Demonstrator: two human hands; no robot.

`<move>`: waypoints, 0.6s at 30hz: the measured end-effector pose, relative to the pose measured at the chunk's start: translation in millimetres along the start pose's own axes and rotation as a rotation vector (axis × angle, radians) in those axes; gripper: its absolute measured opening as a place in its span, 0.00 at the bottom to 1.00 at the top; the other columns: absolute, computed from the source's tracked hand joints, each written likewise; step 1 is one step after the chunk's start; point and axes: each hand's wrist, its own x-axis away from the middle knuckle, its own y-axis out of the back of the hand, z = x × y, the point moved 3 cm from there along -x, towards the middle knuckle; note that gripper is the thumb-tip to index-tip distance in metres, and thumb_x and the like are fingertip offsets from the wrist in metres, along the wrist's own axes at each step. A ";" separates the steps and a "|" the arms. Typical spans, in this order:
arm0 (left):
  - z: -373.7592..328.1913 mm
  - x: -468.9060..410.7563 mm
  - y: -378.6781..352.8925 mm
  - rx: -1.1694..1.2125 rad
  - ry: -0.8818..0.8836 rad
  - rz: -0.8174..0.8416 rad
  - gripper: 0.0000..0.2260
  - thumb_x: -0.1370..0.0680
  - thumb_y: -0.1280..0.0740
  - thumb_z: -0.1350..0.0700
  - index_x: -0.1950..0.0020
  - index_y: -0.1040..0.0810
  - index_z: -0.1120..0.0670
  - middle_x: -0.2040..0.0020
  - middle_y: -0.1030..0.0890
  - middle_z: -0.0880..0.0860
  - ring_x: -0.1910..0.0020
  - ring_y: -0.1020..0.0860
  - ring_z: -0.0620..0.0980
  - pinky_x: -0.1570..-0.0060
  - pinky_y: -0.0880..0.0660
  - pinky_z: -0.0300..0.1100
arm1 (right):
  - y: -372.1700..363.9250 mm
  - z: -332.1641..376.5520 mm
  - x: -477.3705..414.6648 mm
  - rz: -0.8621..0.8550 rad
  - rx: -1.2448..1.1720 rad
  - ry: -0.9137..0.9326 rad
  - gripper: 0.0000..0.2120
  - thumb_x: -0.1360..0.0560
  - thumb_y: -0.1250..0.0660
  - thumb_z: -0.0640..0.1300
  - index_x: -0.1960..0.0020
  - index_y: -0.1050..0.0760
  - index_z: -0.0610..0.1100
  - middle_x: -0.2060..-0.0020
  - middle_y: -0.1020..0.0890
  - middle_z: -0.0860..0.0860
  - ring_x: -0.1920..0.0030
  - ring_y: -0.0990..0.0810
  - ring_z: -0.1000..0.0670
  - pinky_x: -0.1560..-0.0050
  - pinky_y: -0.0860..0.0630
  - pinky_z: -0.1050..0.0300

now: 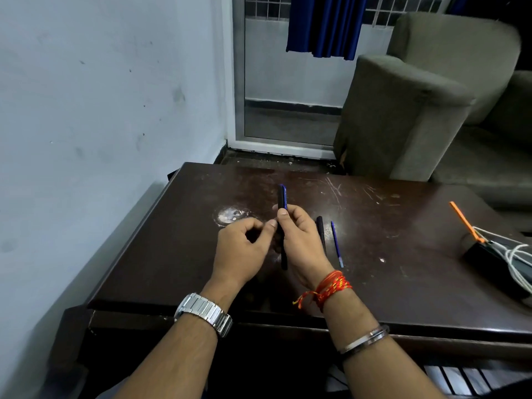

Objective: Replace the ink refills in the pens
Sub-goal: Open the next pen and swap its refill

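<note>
My right hand (299, 234) grips a dark pen with a blue clip (282, 198), held upright above the dark wooden table (403, 269). Its lower end (284, 260) sticks out below the fingers. My left hand (244, 243) is right beside it, thumb and fingertips curled and touching the pen's barrel at mid length. To the right of my right hand, a second dark pen (320, 230) lies on the table, and a thin blue ink refill (336, 244) lies beside it. I cannot tell whether the left hand holds anything small.
A black object with white cables and an orange stick (489, 249) sits at the table's right edge. A grey sofa (417, 105) stands behind the table, a wall on the left. A worn pale spot (230, 216) marks the tabletop.
</note>
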 end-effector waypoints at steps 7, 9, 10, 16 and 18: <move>1.0 -0.3 -13.6 0.346 0.109 0.179 0.07 0.21 0.34 0.49 0.46 0.18 0.42 0.53 0.14 0.50 0.54 0.15 0.49 0.58 0.17 0.47 | -6.6 9.6 6.5 -0.117 0.151 0.181 0.13 0.17 0.41 0.48 0.57 0.24 0.50 0.67 0.20 0.55 0.65 0.22 0.55 0.62 0.24 0.52; -1.8 0.5 -15.3 0.348 0.089 0.221 0.11 0.20 0.36 0.48 0.41 0.17 0.47 0.50 0.14 0.49 0.51 0.15 0.47 0.55 0.18 0.46 | -7.1 11.8 7.1 -0.118 0.169 0.207 0.13 0.17 0.42 0.49 0.57 0.25 0.49 0.66 0.22 0.51 0.63 0.23 0.50 0.59 0.23 0.47; -2.2 0.9 -16.0 0.342 0.085 0.238 0.14 0.20 0.37 0.47 0.40 0.17 0.50 0.49 0.14 0.49 0.50 0.15 0.47 0.53 0.18 0.48 | -7.4 12.8 7.1 -0.117 0.177 0.220 0.13 0.16 0.42 0.49 0.57 0.26 0.48 0.66 0.23 0.50 0.63 0.24 0.50 0.59 0.24 0.47; -3.9 2.9 -14.8 0.390 0.103 0.251 0.13 0.18 0.38 0.49 0.42 0.17 0.52 0.51 0.13 0.50 0.51 0.15 0.50 0.55 0.18 0.48 | -8.8 13.4 6.5 -0.101 0.161 0.248 0.12 0.17 0.41 0.50 0.57 0.26 0.50 0.70 0.26 0.57 0.68 0.28 0.58 0.64 0.29 0.57; -4.6 2.9 -13.9 0.397 0.092 0.241 0.11 0.18 0.38 0.50 0.44 0.16 0.49 0.52 0.13 0.49 0.53 0.15 0.48 0.57 0.18 0.43 | -10.7 12.4 5.9 -0.076 0.144 0.251 0.11 0.17 0.40 0.50 0.57 0.25 0.51 0.71 0.26 0.58 0.68 0.28 0.59 0.65 0.28 0.58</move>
